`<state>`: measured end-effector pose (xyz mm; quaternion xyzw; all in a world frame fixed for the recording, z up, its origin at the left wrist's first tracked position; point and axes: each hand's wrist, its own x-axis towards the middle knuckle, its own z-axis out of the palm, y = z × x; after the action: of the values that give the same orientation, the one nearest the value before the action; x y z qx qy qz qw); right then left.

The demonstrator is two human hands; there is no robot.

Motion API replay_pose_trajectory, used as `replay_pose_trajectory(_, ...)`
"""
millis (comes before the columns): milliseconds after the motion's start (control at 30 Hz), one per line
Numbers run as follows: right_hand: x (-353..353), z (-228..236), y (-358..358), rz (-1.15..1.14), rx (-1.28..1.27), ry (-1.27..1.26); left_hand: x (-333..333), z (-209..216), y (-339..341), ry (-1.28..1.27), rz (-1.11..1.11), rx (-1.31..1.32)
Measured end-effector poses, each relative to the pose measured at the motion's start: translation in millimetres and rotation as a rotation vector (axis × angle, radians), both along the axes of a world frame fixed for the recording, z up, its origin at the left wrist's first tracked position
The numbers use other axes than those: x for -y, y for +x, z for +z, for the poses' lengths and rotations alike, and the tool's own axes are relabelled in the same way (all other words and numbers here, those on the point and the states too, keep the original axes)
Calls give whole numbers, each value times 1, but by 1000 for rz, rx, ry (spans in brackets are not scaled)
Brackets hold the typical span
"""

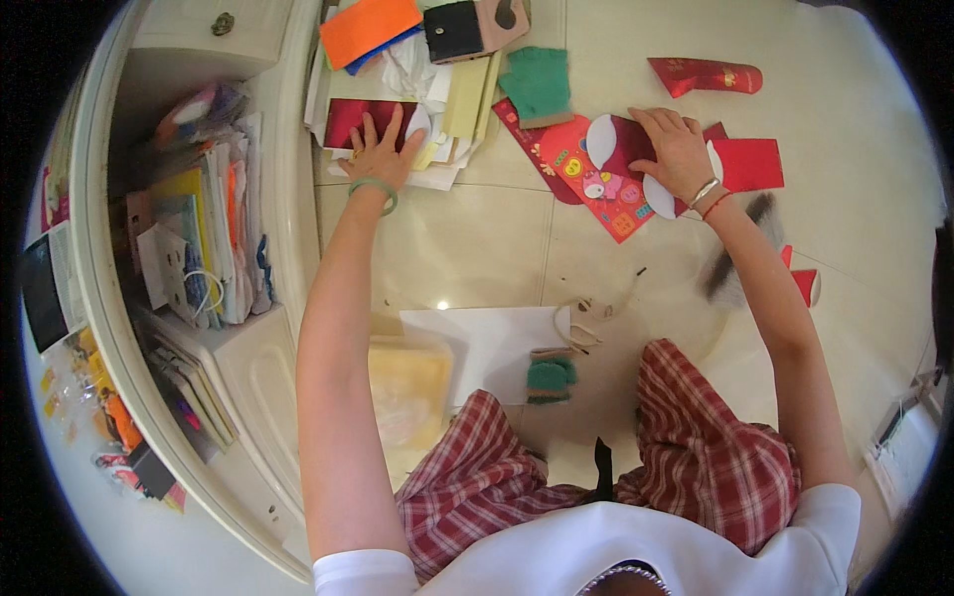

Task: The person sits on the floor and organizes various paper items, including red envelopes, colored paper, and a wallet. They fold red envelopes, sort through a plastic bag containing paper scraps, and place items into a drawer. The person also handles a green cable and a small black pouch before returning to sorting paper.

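My left hand lies with spread fingers on a dark red envelope that has a white rounded flap, on top of a pile of papers. Over a group of red envelopes on the tiled floor is my right hand, its thumb and fingers apart around a dark red envelope with white flaps. Just left of it, a bright red envelope with cartoon prints overlaps another red one. A plain red envelope pokes out to the right of that hand.
A green knitted glove, a black-and-pink wallet and an orange packet lie at the far side. A curled red envelope is farther right. White sheet and yellowish box sit near my legs; an open cabinet stands left.
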<state>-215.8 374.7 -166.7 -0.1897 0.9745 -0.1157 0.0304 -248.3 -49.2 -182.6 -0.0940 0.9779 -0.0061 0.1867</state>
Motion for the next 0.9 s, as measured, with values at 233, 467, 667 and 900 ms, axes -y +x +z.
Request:
replay_pose_trajectory(233,-5,46,2,23,157,-437,-32,40,18,469,-112,-579)
replay_pose_trajectory(467,17,114,69,-317,397,-1306,-154,94,122,1401,126,99)
replay_pose_trajectory(667,46,111,109,-349,380,-1364,-208,133,160,1293,10,-405)
replay_pose_trajectory(900,49,150,105,7,-385,-819,-196,131,164,1159,89,-494)
